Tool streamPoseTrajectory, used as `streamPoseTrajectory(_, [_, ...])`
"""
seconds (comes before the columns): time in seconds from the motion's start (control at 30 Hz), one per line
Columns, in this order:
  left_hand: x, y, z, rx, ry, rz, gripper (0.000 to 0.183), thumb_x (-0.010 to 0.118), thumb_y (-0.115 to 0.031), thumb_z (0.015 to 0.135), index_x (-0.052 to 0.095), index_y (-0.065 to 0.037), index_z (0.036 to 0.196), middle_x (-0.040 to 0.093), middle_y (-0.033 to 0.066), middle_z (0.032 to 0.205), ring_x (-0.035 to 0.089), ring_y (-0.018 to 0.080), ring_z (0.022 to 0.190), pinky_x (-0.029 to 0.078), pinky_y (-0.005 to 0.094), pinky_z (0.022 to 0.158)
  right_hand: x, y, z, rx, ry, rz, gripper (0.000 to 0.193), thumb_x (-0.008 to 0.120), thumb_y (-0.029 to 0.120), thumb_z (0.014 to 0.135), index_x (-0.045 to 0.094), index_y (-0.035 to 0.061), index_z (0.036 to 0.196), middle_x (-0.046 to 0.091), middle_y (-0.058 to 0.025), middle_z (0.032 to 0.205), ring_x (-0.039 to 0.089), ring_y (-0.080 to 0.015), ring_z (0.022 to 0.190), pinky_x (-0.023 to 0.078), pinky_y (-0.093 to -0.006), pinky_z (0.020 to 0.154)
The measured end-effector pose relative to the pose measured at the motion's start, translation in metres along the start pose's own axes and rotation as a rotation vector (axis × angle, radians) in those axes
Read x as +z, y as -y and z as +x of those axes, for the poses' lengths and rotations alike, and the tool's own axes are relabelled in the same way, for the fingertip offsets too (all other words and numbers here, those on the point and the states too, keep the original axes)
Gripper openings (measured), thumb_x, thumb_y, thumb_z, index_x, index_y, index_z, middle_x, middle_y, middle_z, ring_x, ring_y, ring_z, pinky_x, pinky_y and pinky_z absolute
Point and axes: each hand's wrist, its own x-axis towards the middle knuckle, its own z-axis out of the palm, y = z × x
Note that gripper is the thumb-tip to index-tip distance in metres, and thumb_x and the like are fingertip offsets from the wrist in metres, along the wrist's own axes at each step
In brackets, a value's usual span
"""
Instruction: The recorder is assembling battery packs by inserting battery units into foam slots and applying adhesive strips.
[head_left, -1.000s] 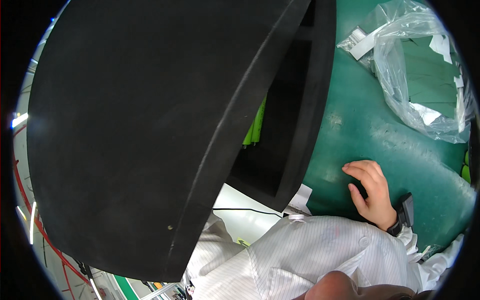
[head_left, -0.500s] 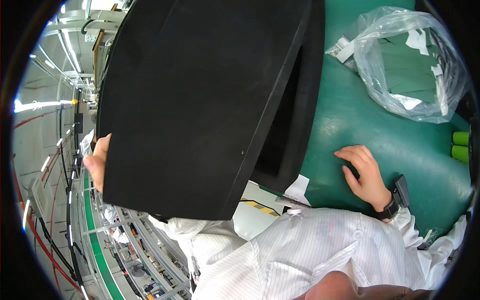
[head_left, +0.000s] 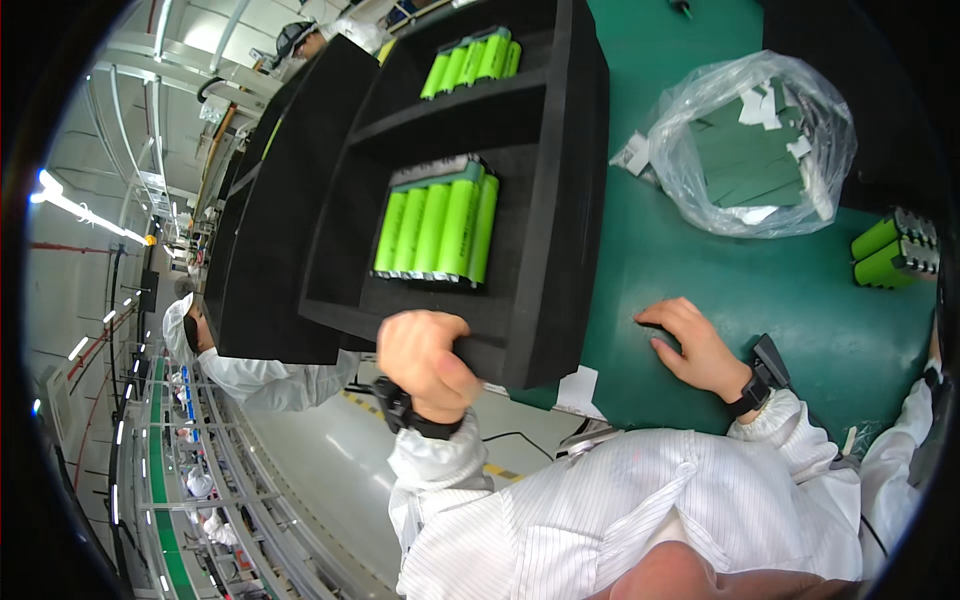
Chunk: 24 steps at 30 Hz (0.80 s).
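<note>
A black compartmented tray stands on the left part of the green table. A bright green battery pack made of several cells lies in its near compartment, and another battery pack in a farther one. My left hand is closed over the tray's near wall, its fingertips partly hidden. Apart from the tray, my right hand rests on the table to the right, fingers loosely bent and thumb apart. Whether the dark patch under its fingers is shadow or a thing, I cannot tell.
Left of the tray stands a tilted black panel. A clear plastic bag with dark green sheets lies on the green table. More green battery packs are at the right edge. A co-worker in a white cap is at the left.
The large black surface that covered the view is off the tray's front, so the compartments and battery packs show. My left hand has come from the far left to the tray's near wall.
</note>
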Motion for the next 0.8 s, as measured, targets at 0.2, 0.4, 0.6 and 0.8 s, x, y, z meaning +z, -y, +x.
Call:
streamPoseTrajectory(0.2, [0.017, -0.011, -0.008, -0.047, -0.159, -0.022, 0.042, 0.034, -0.026, 0.097, 0.056, -0.005, 0.068, 0.058, 0.0079, 0.066, 0.055, 0.0275, 0.062, 0.040, 0.0379, 0.068, -0.003, 0.001, -0.009, 0.024, -0.008, 0.011, 0.034, 0.063, 0.003, 0.081, 0.062, 0.0038, 0.115, 0.063, -0.0132, 0.112, 0.056, -0.0320, 0.105, 0.045, -0.0399, 0.094])
streamPoseTrajectory(0.4, [0.019, -0.023, -0.011, -0.110, -0.300, 0.067, 0.042, 0.034, -0.026, 0.098, 0.054, -0.006, 0.067, 0.055, 0.0078, 0.066, 0.050, 0.0288, 0.064, 0.038, 0.0385, 0.072, 0.003, -0.007, -0.011, -0.014, -0.001, 0.024, 0.034, 0.062, 0.006, 0.084, 0.062, 0.0041, 0.118, 0.064, -0.0126, 0.110, 0.058, -0.0303, 0.105, 0.047, -0.0393, 0.094])
streamPoseTrajectory(0.6, [0.019, -0.023, -0.010, -0.158, -0.320, 0.011, 0.035, 0.038, -0.018, 0.091, 0.056, -0.007, 0.063, 0.055, 0.0067, 0.062, 0.051, 0.0270, 0.059, 0.037, 0.0381, 0.069, 0.002, -0.005, -0.012, 0.032, -0.015, 0.106, 0.032, 0.060, 0.007, 0.087, 0.061, 0.0041, 0.119, 0.064, -0.0117, 0.110, 0.062, -0.0270, 0.104, 0.050, -0.0378, 0.091])
streamPoseTrajectory(0.8, [0.011, -0.021, -0.009, -0.123, -0.357, -0.004, 0.024, 0.050, -0.020, 0.086, 0.062, -0.011, 0.068, 0.060, 0.0049, 0.067, 0.056, 0.0280, 0.064, 0.039, 0.0408, 0.066, 0.003, 0.006, -0.016, 0.075, -0.073, 0.097, 0.026, 0.059, 0.003, 0.089, 0.064, 0.0023, 0.115, 0.067, -0.0117, 0.104, 0.067, -0.0199, 0.092, 0.053, -0.0318, 0.083])
